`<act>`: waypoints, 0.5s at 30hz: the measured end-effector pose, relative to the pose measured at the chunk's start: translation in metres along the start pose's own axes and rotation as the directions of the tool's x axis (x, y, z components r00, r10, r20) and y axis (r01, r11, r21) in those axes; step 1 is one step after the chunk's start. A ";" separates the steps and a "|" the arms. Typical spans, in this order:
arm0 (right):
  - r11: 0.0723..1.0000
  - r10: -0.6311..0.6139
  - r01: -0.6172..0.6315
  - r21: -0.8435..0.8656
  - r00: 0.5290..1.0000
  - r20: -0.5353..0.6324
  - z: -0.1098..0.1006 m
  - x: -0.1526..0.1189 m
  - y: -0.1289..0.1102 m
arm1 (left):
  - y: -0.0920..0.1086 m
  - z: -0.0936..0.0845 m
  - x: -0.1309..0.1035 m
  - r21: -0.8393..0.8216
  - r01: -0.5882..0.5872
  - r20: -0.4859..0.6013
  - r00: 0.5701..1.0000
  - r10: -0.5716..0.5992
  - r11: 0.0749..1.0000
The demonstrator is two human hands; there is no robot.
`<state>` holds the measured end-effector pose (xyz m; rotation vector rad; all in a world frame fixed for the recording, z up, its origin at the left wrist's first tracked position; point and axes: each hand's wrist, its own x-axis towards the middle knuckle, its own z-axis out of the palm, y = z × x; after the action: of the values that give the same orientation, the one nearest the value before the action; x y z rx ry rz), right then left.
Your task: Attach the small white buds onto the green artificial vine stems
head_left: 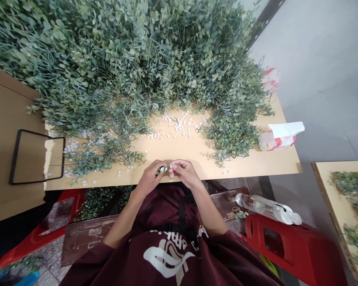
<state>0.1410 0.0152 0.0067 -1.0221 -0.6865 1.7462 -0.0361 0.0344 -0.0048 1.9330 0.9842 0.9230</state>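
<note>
Close to the table's front edge, my left hand [151, 175] is closed around a small bunch of green artificial stems [161, 170], with whitish ends pointing right. Just to its right, my right hand [185, 172] pinches a tiny white piece [171, 167] between thumb and fingertips. The two hands are nearly touching. Many small white pieces [180, 125] lie scattered on the table [179, 147] beyond them. A large heap of artificial green foliage [137, 51] covers the back, with loose sprigs [98, 153] at the left and a clump [235, 139] at the right.
A black wire frame [17, 157] stands by a cardboard box [6, 143] at the left. A tissue pack [277, 137] sits at the table's right end. Below it, a clear bottle [256, 203] rests near a red stool [304, 246]. Another table [328, 186] with foliage is far right.
</note>
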 end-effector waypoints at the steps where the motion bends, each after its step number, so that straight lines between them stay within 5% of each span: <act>1: 1.000 -0.002 0.002 -0.001 1.000 -0.001 0.000 0.000 0.000 | 0.000 0.000 0.000 0.000 0.004 0.004 1.000 -0.004 1.000; 15: 1.000 -0.001 0.002 -0.023 1.000 0.011 0.003 0.001 -0.002 | -0.001 -0.001 -0.001 0.003 0.012 0.007 1.000 -0.012 1.000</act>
<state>0.1389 0.0170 0.0093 -1.0280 -0.7151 1.7474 -0.0373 0.0344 -0.0057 1.9292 0.9931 0.9078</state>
